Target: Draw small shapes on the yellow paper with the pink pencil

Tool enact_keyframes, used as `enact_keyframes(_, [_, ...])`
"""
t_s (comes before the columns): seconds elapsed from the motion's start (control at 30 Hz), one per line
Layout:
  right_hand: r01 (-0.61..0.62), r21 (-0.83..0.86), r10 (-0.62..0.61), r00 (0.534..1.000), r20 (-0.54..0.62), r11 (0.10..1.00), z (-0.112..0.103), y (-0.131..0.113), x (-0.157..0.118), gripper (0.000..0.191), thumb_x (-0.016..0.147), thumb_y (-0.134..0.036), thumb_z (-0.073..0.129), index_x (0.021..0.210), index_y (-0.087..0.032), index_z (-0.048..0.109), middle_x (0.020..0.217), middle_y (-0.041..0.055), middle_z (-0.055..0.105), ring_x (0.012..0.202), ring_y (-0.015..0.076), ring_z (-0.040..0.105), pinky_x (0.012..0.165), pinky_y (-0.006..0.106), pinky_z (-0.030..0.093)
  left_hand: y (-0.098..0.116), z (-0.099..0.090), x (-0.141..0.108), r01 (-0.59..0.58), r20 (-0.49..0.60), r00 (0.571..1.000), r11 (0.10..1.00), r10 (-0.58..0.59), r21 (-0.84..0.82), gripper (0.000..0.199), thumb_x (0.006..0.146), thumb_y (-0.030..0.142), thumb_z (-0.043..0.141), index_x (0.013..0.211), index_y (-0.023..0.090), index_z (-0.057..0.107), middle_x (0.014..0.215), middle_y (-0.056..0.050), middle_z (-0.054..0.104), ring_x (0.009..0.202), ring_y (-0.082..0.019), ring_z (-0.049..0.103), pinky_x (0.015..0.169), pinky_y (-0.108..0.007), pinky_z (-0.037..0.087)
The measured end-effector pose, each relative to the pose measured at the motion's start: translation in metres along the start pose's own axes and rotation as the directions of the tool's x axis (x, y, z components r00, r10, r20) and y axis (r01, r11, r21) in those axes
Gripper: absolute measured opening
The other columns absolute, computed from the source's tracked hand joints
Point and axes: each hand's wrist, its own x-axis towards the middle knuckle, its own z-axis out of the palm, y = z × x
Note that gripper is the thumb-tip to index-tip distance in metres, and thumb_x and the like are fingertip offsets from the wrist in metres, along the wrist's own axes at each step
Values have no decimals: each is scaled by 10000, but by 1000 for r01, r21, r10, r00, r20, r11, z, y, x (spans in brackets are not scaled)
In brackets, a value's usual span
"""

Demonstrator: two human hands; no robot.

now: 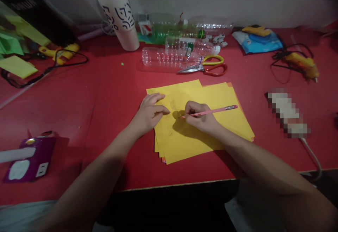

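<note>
A stack of yellow paper sheets (203,133) lies on the red table in front of me, with orange edges peeking out at its right side. Faint dark pencil marks show on the top sheet's left part. My right hand (199,117) grips a pink pencil (216,111), its point down at the paper near the middle and its eraser end toward the right. Resting on the stack's left edge, my left hand (153,112) has its fingers stretched out and holds nothing. The pencil's tip lies partly in the hand's shadow.
Scissors (203,68) and clear plastic bottles (171,56) lie behind the paper, beside a white tumbler (120,17). Yellow glue guns (302,64) with black cords sit right and left. A blurred-out device (286,114) with a cable is at right, a purple box (31,158) at left.
</note>
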Motion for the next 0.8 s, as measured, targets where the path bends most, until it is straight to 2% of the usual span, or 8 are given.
enact_keyframes(0.47, [14,-3,-14,1000,-2,1000,2,1,-1,132,716,-158,529,651,-229,438,556,-64,441,504,85,343,482,260,242,2,-1,0,3,8,1000,1000,-3,-14,295,905,102,517,927,236,780,1393,-77,568,1344,-284,456,1124,-550,363])
enact_keyframes(0.8, [-19,13,19,1000,5,1000,4,1,-1,127,745,-174,556,677,-225,462,579,-60,474,527,89,374,503,262,269,0,1,0,-5,-7,1000,1000,5,-1,294,897,98,524,918,242,779,1384,-68,577,1330,-281,467,1118,-544,374])
